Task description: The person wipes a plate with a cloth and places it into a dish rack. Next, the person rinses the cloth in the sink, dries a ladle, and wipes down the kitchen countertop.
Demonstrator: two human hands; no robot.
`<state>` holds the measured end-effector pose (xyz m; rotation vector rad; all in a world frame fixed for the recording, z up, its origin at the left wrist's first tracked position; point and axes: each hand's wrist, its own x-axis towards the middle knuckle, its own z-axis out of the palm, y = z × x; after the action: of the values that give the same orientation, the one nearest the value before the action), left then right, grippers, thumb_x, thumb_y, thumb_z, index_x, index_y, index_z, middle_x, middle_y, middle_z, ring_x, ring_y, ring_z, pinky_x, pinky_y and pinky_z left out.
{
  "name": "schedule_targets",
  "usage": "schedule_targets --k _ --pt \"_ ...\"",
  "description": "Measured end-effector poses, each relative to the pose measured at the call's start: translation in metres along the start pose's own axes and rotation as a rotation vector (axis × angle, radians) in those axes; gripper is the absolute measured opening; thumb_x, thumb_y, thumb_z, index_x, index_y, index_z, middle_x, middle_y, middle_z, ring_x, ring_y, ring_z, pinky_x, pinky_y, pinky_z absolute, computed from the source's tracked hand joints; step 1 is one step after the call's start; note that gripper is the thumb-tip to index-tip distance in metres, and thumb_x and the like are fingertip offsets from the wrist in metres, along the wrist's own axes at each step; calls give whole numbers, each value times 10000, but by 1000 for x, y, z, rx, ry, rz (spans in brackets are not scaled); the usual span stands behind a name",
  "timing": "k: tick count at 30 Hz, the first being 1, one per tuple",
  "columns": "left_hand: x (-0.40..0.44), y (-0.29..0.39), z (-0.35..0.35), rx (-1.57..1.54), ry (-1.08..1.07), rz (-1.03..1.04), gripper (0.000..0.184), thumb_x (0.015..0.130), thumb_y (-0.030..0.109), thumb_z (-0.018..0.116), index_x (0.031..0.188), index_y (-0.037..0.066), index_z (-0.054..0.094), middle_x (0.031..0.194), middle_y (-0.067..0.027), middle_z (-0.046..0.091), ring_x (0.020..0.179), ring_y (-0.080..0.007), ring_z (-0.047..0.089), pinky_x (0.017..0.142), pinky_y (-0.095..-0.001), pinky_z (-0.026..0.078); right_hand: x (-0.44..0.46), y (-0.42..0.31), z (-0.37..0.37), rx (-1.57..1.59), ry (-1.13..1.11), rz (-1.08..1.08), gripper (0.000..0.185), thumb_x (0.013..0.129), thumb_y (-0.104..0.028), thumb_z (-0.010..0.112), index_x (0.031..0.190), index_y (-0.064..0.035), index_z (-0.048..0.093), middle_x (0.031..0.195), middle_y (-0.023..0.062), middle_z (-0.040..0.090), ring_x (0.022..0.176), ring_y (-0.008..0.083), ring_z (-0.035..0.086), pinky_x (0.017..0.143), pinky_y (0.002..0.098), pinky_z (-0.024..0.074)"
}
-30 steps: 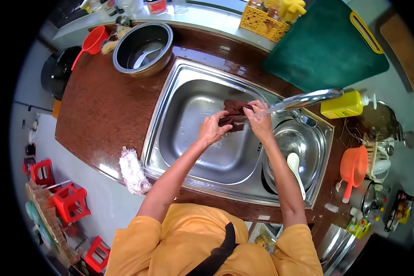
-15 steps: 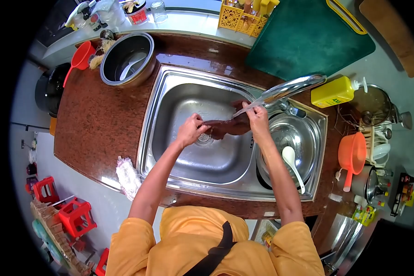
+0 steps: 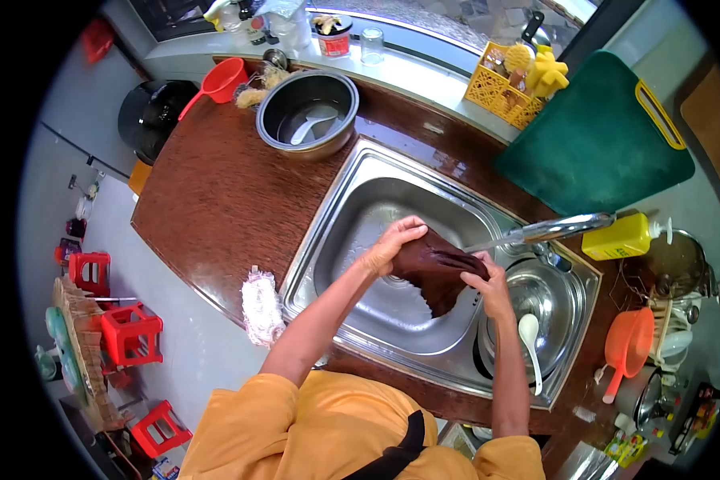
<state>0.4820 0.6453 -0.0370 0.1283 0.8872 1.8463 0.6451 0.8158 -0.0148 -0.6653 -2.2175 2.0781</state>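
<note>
A wet dark brown cloth (image 3: 430, 270) is spread between my two hands above the steel sink basin (image 3: 360, 320). My left hand (image 3: 396, 244) pinches its upper left corner, thumb and fingers pressed together. At the other end, my right hand (image 3: 492, 285) grips the bunched cloth near the tap's mouth. A jagged lower edge of the cloth hangs towards the basin floor. Water from the chrome tap (image 3: 564, 227) runs by the cloth's right end; the cloth partly hides the drain.
Right of the basin, a steel bowl (image 3: 564, 298) sits in the smaller sink with a white spoon (image 3: 530, 352). A pot (image 3: 308, 148) holding another spoon stands on the counter (image 3: 224, 192). A yellow soap bottle (image 3: 618, 238) and green board (image 3: 596, 148) are behind the tap.
The cloth has gone from bunched and drooping to spread wider between my hands, its lower edge hanging down. The head view has turned, shifting the sink to the right and lower in the picture.
</note>
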Motion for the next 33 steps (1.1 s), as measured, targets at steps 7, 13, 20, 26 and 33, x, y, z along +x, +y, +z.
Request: schedule_targets --k 7,13,20,26,33 --pt "27 -69 -15 -331 176 -139 317 884 309 573 1062 47 581 955 -65 637 822 -158 615 726 -297 520 16 1 73 81 180 -81 265 821 -213 636 1005 -24 623 833 24 646 722 114 583 654 289 477" --pt "64 -118 -40 -675 -109 -254 336 894 418 510 703 143 482 598 9 462 526 -122 446 471 -312 371 32 15 105 -748 470 -529 352 755 -270 674 526 -44 532 568 154 560 502 339 556 459 408 420" --pt "39 -97 0 -67 464 -337 309 888 364 442 770 101 556 670 -49 551 561 -163 524 495 -326 408 63 27 76 -773 601 -157 339 830 -321 536 641 -62 648 653 174 611 594 362 592 562 453 456" --pt "45 -90 -20 640 240 -31 266 881 284 395 897 51 524 758 -66 545 703 -185 515 658 -332 429 63 42 37 -504 316 -272 238 852 -232 525 917 -25 623 857 142 637 753 273 587 697 378 455" --pt "55 -61 7 1248 393 246 191 835 240 499 852 59 557 796 -222 613 791 -425 565 703 -499 442 49 17 14 -45 -32 -6 263 718 -115 660 931 -42 526 780 43 565 711 118 533 583 265 434"
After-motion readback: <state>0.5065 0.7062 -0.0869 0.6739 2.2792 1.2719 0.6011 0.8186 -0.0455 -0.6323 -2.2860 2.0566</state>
